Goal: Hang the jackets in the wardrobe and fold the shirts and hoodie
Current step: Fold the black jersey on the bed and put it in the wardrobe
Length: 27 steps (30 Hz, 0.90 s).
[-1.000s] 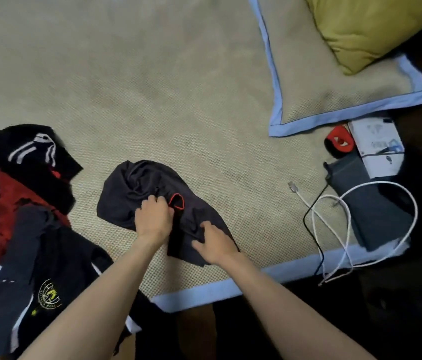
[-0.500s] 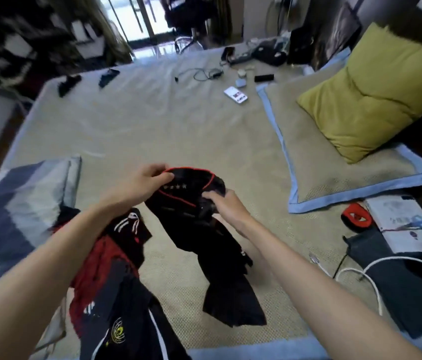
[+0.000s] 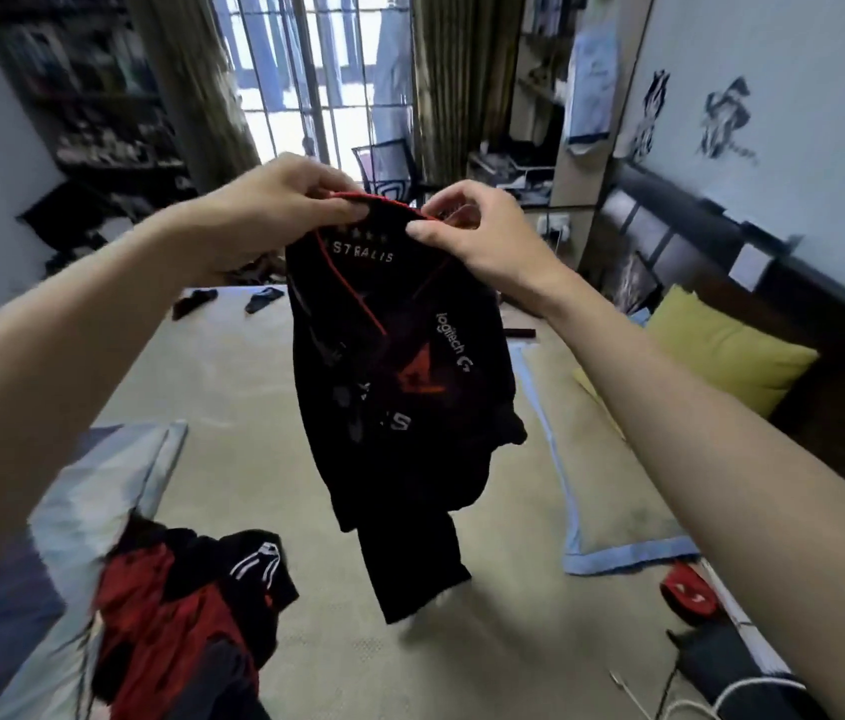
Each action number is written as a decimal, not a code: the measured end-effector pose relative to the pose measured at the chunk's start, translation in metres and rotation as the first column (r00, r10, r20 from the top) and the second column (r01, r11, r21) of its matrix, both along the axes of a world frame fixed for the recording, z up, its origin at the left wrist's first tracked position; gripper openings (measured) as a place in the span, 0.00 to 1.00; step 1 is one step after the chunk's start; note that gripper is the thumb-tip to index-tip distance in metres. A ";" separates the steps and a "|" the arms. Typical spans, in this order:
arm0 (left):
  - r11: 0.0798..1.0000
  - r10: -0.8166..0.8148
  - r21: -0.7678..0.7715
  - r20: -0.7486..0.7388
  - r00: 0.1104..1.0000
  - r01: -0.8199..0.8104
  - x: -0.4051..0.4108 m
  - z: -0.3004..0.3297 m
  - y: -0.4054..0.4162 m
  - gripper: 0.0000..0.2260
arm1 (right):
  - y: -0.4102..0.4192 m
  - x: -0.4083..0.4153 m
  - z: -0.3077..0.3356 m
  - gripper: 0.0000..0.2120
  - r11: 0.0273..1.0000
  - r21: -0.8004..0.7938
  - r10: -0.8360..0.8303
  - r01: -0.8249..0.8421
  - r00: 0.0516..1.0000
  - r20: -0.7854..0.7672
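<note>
A black shirt (image 3: 405, 402) with red trim and white lettering hangs in the air above the bed. My left hand (image 3: 275, 210) pinches its collar on the left side. My right hand (image 3: 477, 236) pinches the collar on the right side. The shirt dangles crumpled, its lower end well above the mat. A pile of red and black clothes (image 3: 186, 610) lies on the bed at the lower left.
The bed's beige mat (image 3: 264, 407) stretches ahead. A yellow pillow (image 3: 721, 356) sits at the right, a striped blue-grey pillow (image 3: 98, 491) at the left. White cables (image 3: 721, 693) and a red object (image 3: 690, 589) lie at the lower right. A window and office chair (image 3: 389, 168) stand beyond.
Both hands have lifted the black shirt off the mat up to chest height, and now hold it by the collar. The view has tilted up toward the room.
</note>
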<state>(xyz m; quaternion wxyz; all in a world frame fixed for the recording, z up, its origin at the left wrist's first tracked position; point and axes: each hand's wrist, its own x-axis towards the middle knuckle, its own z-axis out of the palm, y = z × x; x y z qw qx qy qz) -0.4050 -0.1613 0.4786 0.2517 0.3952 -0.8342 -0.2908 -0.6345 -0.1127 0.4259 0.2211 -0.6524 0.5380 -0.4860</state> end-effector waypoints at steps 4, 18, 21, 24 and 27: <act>0.995 -0.057 -0.075 0.063 0.996 0.061 0.017 0.024 0.006 0.08 | -0.003 0.004 0.013 0.10 0.991 -0.126 -0.036 0.036 0.999 0.000; 0.956 0.267 -0.215 0.341 0.901 -0.202 0.090 -0.023 -0.006 0.08 | 0.017 -0.004 0.044 0.06 0.998 0.011 0.068 -0.067 0.972 -0.224; 0.919 0.394 0.000 0.067 0.917 -0.395 0.096 -0.043 -0.008 0.09 | 0.021 -0.016 0.040 0.09 0.999 0.046 0.033 -0.016 0.920 -0.390; 0.857 0.506 0.254 -0.258 0.823 -0.447 0.106 -0.048 -0.003 0.07 | 0.035 -0.041 0.031 0.07 0.996 0.027 -0.065 0.087 0.890 -0.452; 0.917 0.368 0.238 -0.202 0.908 -0.318 0.088 -0.060 0.019 0.05 | 0.055 -0.050 0.020 0.05 0.994 0.107 0.022 0.010 0.957 -0.290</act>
